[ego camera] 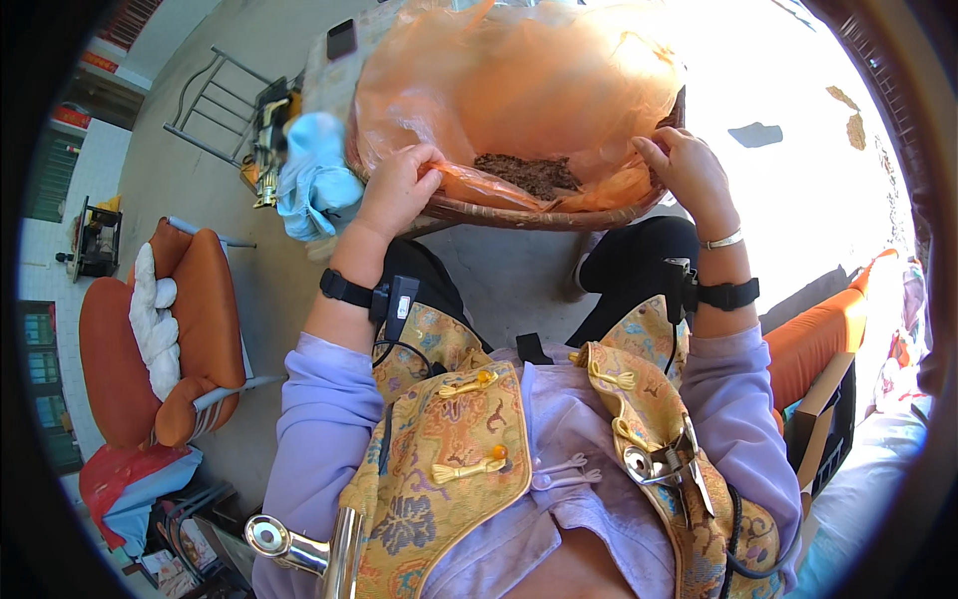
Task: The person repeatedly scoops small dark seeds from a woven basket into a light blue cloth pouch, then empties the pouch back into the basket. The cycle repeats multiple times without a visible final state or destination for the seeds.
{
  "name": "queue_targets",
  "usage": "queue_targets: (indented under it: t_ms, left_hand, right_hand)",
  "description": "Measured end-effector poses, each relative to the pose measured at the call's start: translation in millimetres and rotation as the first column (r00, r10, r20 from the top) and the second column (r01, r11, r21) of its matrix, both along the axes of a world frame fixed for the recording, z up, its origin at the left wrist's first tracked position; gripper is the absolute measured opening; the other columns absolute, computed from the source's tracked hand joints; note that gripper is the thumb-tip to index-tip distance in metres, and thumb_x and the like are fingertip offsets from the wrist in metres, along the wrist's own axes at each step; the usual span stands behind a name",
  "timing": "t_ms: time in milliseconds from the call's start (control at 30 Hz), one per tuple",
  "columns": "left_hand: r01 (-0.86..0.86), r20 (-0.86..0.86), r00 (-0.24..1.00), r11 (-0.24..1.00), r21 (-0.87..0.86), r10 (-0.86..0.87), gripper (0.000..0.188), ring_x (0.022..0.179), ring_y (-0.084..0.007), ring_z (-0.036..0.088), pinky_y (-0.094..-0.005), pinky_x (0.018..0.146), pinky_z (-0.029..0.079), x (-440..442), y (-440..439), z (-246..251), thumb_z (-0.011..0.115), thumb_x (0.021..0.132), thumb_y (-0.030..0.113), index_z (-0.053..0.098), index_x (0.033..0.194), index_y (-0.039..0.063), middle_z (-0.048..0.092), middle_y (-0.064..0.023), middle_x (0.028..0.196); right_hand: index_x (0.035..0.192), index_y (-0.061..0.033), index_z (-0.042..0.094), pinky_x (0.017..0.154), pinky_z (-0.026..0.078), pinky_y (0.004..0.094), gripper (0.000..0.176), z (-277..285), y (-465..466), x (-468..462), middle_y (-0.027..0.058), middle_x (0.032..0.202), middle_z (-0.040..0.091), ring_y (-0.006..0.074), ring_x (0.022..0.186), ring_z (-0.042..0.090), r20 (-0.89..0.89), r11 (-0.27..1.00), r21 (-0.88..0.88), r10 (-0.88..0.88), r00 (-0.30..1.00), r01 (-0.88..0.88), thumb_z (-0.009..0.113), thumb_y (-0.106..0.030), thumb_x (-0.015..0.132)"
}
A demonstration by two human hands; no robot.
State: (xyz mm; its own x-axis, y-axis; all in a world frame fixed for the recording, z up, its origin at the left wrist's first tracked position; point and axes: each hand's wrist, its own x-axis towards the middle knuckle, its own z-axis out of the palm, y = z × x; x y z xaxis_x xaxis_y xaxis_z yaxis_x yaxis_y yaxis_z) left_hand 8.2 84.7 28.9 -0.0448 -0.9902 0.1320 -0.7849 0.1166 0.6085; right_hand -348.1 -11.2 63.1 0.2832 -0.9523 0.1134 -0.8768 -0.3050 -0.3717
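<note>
A woven basket (554,219) lined with a translucent orange plastic bag (524,82) stands before my knees. Dark brown crumbly material (528,174) lies at the bottom of the bag. My left hand (400,187) pinches the bag's gathered edge at the basket's near left rim. At the near right rim is my right hand (696,168), its thumb against the orange plastic. Some of its fingertips are hidden, and whether they grip the bag or only touch it is unclear.
A light blue cloth (318,180) lies left of the basket, near a dark phone (341,40). A metal-framed rack (221,105) stands farther left. An orange cushioned chair (198,314) holds a white plush item (155,322). An open cardboard box (823,404) sits at right.
</note>
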Motion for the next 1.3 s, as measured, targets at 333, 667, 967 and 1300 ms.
queue_targets:
  t_ms: [333,667,967,1300]
  left_hand:
    - [-0.146,-0.303,0.945,0.988,-0.053,0.124,0.010,0.072,-0.0124,0.058,-0.0268,0.067,0.048,20,-13,-21,0.058,0.085,0.006,0.058,0.093,0.000,0.061,-0.0062,0.078]
    - [-0.134,-0.270,0.956,0.989,-0.058,0.114,0.011,0.074,-0.0176,0.061,-0.0296,0.070,0.048,26,-19,-19,0.059,0.084,0.009,0.060,0.092,0.001,0.063,-0.0093,0.080]
    - [-0.111,-0.067,0.993,0.982,-0.153,0.102,0.014,0.081,-0.0263,0.064,-0.0341,0.073,0.049,33,-32,-21,0.060,0.083,0.011,0.060,0.095,0.003,0.065,-0.0136,0.087]
    - [-0.253,-0.269,0.940,0.959,-0.129,0.212,0.009,0.080,-0.0056,0.055,-0.0201,0.071,0.045,41,-30,-25,0.055,0.088,0.001,0.058,0.097,0.003,0.059,0.0011,0.087]
  right_hand:
    - [0.092,-0.0129,0.072,0.084,0.048,0.0382,0.025,-15,-4,2,0.0065,0.095,0.063,0.0270,0.095,0.059,-0.062,0.930,-0.062,0.360,0.931,-0.364,0.074,-0.025,0.070]
    - [0.084,-0.0088,0.071,0.080,0.049,0.0375,0.012,-32,-22,14,0.0102,0.082,0.061,0.0289,0.087,0.060,-0.146,0.919,-0.018,0.387,0.910,-0.393,0.069,-0.011,0.072]
    - [0.085,-0.0123,0.064,0.070,0.051,0.0394,0.011,-30,-28,26,0.0073,0.087,0.061,0.0284,0.084,0.062,-0.044,0.958,-0.152,0.241,0.969,-0.245,0.058,-0.022,0.085]
    - [0.090,-0.0127,0.059,0.072,0.050,0.0388,0.011,-26,-29,25,0.0045,0.087,0.062,0.0263,0.087,0.062,0.004,0.930,-0.308,0.213,0.977,-0.202,0.056,-0.023,0.089]
